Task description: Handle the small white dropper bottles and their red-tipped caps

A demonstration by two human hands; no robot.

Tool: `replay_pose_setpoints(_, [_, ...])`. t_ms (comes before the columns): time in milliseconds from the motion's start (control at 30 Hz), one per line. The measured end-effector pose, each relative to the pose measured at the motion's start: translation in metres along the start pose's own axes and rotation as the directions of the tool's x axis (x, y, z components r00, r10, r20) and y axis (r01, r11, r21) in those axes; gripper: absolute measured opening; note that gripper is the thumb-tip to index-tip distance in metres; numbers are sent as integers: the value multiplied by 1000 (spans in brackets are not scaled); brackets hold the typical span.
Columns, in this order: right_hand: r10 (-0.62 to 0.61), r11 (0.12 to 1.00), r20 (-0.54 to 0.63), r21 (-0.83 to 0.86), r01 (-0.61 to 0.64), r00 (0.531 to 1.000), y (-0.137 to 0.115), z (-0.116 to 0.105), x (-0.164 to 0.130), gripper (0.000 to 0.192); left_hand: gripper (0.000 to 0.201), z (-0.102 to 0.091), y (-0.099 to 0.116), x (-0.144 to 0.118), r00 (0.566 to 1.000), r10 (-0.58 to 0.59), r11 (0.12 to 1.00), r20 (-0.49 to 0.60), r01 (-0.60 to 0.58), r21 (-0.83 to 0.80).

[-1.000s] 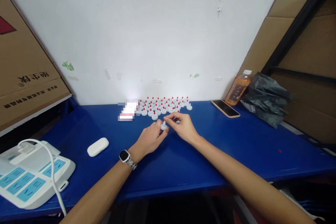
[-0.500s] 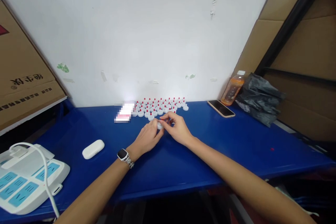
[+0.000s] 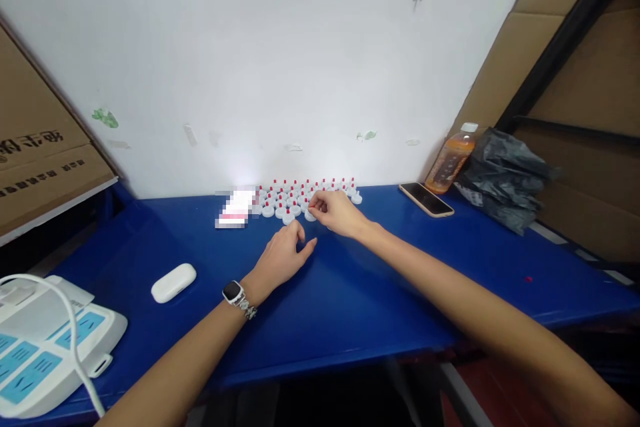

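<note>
Right hand [image 3: 340, 215] pinched a red-tipped white cap [image 3: 310, 216], apparently placing it by the other caps [image 3: 268, 211], calling for steady release; left hand [image 3: 280, 255] half-spread, seemingly empty.

L hand [image 3: 281, 257]: bare; slim fingers + thumb visible;
L wrist [image 3: 256, 287]: watch [image 3: 233, 292] worn on outer side, smartwatch type;
Case [image 3: 243, 296]: rounded rect.; pale, white or silver, can't tell which;
Screen [image 3: 231, 290]: blk, glossy; no. or icons n/a at this res.;
Band [image 3: 249, 311]: silver-col., metal-look, chunky links; fine pattern too sm. to tell;
L forearm [image 3: 187, 350]: bare, wrist to pic. edge;
R hand [image 3: 339, 215]: bare;
R wrist [image 3: 371, 236]: bare;
R forearm [image 3: 450, 293]: bare, slim, cut off at pic. edge
</note>
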State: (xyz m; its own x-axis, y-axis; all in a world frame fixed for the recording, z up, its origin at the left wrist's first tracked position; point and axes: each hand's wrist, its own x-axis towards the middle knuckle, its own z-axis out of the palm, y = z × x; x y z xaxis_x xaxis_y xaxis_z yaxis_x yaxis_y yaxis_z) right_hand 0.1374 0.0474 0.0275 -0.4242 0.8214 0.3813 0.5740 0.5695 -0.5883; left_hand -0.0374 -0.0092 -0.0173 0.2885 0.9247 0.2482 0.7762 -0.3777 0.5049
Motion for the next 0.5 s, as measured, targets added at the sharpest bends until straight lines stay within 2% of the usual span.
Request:
replay_pose_setpoints(100, [-3, 972, 109, -234, 29, 994, 2, 4, 14, 12, 32, -2, 2, -4, 999, 29, 998, 34, -31, 60])
replay_pose_setpoints(167, [-15, 947, 128, -316, 56, 992, 1, 7, 16, 12, 33, -4, 3, -5, 999, 33, 997, 31, -35, 69])
replay_pose_setpoints(267, [-74, 943, 43, -321, 84, 996, 0, 5, 6, 18, 33, -6, 4, -6, 999, 38, 997, 37, -40, 64])
replay_pose_setpoints(367, [-103, 953, -48, -292, 84, 994, 2, -3, -18, 19, 33, -7, 5, -4, 998, 46, 996, 44, -49, 71])
replay_pose_setpoints(500, [18, 959, -123, -280, -52, 992, 8, -23, -61, 17, 33, -3, 15, -2, 996, 69, 996, 49, -72, 54])
